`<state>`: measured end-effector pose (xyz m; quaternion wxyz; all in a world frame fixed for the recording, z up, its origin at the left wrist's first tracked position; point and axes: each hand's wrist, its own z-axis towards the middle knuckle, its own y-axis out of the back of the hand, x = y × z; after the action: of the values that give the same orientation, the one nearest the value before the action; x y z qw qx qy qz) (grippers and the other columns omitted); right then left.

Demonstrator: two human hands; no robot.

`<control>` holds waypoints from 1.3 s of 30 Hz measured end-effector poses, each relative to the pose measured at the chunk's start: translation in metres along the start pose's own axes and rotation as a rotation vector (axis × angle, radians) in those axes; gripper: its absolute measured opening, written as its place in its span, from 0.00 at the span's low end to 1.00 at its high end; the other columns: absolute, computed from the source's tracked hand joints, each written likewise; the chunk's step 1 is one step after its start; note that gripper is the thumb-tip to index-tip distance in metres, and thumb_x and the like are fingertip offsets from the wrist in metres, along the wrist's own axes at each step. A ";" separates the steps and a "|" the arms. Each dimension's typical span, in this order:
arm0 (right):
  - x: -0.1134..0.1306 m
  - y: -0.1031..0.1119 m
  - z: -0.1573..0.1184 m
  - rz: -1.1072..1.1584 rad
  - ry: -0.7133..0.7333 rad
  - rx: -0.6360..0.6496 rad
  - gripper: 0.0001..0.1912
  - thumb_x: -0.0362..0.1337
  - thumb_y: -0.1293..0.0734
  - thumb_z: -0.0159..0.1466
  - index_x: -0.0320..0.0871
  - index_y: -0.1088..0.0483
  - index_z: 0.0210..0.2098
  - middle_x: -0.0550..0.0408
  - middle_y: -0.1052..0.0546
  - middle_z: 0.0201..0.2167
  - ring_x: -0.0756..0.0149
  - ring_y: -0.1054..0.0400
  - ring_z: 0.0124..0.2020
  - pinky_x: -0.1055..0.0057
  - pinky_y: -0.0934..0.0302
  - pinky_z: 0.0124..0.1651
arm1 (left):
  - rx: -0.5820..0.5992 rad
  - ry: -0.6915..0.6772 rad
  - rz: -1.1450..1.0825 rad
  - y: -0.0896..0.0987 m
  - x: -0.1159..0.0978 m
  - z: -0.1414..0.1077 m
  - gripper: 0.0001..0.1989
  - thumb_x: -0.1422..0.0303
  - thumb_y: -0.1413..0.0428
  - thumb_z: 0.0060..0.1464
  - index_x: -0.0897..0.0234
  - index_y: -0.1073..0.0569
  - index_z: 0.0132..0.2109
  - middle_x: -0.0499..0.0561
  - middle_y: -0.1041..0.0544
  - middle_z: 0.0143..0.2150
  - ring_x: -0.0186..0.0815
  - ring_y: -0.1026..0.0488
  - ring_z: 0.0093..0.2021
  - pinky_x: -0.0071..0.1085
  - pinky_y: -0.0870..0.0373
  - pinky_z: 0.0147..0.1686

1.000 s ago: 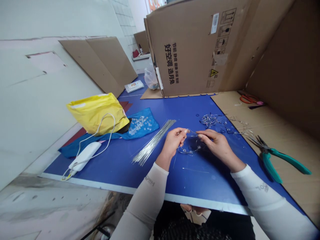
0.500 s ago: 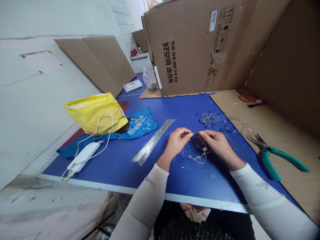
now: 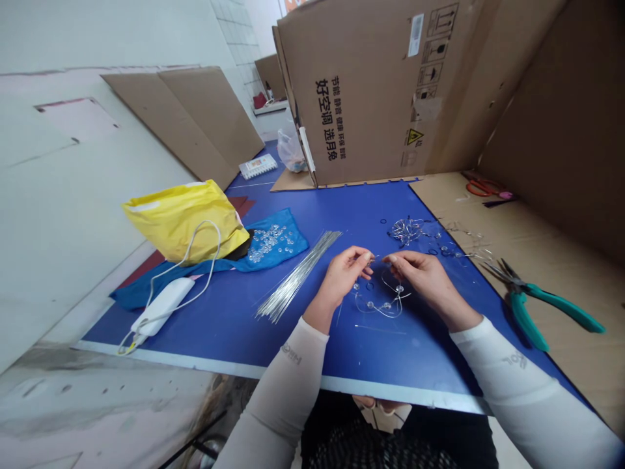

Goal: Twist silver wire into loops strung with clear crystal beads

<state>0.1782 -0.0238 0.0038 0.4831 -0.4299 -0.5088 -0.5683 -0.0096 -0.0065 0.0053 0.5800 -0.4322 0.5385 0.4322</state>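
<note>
Over the blue table, my left hand [image 3: 346,273] pinches the thin wire of a loop strung with clear beads. My right hand [image 3: 415,270] pinches the same wire a short way to the right. The beaded wire loop [image 3: 387,305] hangs below and between both hands, several clear beads spaced along it. A small dark ring [image 3: 370,286] shows inside the loop. Left of my left hand lies a bundle of straight silvery wires [image 3: 300,277]. Clear loose beads [image 3: 270,243] rest on blue cloth farther left. Exactly where the fingertips meet the wire is too small to make out.
Pliers with teal handles [image 3: 532,303] lie open at the right on cardboard. Behind my right hand sits a tangle of beaded wire [image 3: 407,230]. Red-handled scissors [image 3: 484,187] lie farther back. A yellow bag [image 3: 188,221] and a white power strip [image 3: 163,305] are at left; a large carton [image 3: 371,98] stands behind.
My fingertips have drawn slightly farther apart, the left hand shifting a little left. A bead beside the left hand now shows more clearly. The view has shifted slightly.
</note>
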 end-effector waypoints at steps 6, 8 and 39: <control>-0.001 0.001 -0.001 0.064 0.004 0.018 0.17 0.48 0.27 0.57 0.43 0.19 0.40 0.57 0.24 0.25 0.68 0.35 0.24 0.69 0.38 0.29 | 0.014 0.025 -0.034 0.002 -0.003 0.000 0.12 0.64 0.37 0.55 0.66 0.25 0.44 0.50 0.24 0.37 0.30 0.24 0.34 0.30 0.26 0.40; -0.001 0.002 -0.001 0.084 0.008 0.040 0.18 0.47 0.26 0.56 0.44 0.20 0.42 0.57 0.24 0.25 0.68 0.35 0.24 0.69 0.38 0.29 | 0.017 0.030 -0.045 0.002 -0.004 0.000 0.12 0.65 0.36 0.53 0.65 0.25 0.43 0.49 0.23 0.38 0.30 0.24 0.35 0.30 0.27 0.41; -0.008 -0.002 0.000 0.040 0.030 -0.039 0.14 0.43 0.27 0.55 0.44 0.20 0.39 0.55 0.22 0.25 0.64 0.30 0.25 0.65 0.37 0.32 | -0.055 -0.102 0.409 0.002 0.001 0.001 0.05 0.73 0.41 0.56 0.63 0.22 0.41 0.51 0.21 0.36 0.31 0.25 0.32 0.28 0.28 0.35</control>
<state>0.1777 -0.0228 -0.0043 0.4936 -0.4408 -0.4814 -0.5747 -0.0114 -0.0051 0.0040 0.4947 -0.3071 0.5728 0.5769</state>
